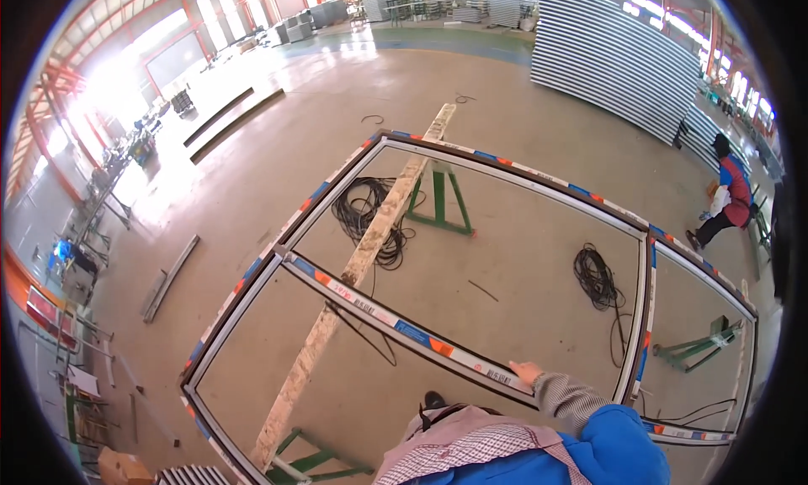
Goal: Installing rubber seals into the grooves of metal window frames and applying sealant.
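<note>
A large window frame (505, 160) of dark and grey profiles, with strips of white, blue and orange film, lies flat before me. Crossbars divide it into several openings. My right hand (528, 373) grips the near crossbar (404, 328) close to its right end, one finger stretched along the bar; its other fingers are partly hidden. Under the frame runs a long, worn wooden beam (387, 212), resting on a green trestle (439, 201) at its far part. Another green trestle (313, 463) stands at its near end. My left hand is out of sight.
Black cable coils (596, 279) lie on the floor below the frame. A green stand (697, 348) is under its right side. Long metal profiles (171, 279) lie to the left. A tall stack of striped panels (614, 60) stands behind; a person (735, 186) is at the right.
</note>
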Available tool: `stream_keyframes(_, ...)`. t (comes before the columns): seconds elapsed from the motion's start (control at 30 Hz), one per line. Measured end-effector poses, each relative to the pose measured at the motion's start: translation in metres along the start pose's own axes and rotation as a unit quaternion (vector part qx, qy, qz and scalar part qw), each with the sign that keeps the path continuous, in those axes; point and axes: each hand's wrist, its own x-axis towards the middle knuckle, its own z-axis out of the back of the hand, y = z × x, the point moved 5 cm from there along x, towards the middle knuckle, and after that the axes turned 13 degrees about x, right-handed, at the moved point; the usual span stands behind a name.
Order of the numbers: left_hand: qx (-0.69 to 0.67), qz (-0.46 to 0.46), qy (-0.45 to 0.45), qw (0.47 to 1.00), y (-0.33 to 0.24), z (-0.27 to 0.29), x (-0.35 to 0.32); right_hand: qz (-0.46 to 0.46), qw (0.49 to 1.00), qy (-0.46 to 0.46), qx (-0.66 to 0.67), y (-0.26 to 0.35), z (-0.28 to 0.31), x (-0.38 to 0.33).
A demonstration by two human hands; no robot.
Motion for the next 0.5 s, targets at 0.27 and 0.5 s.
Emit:
stream_keyframes(0.27,-0.016,0.018,-0.005,1.000,0.008,-0.055,-0.018,-0.015,0.997,-0.069,0.016,0.013,-0.008,0.001)
stream_keyframes(0.5,-0.039,0.014,-0.028,0.999,0.019,-0.106,-0.010,0.022,0.996,-0.087,-0.017,-0.012,-0.041,0.047)
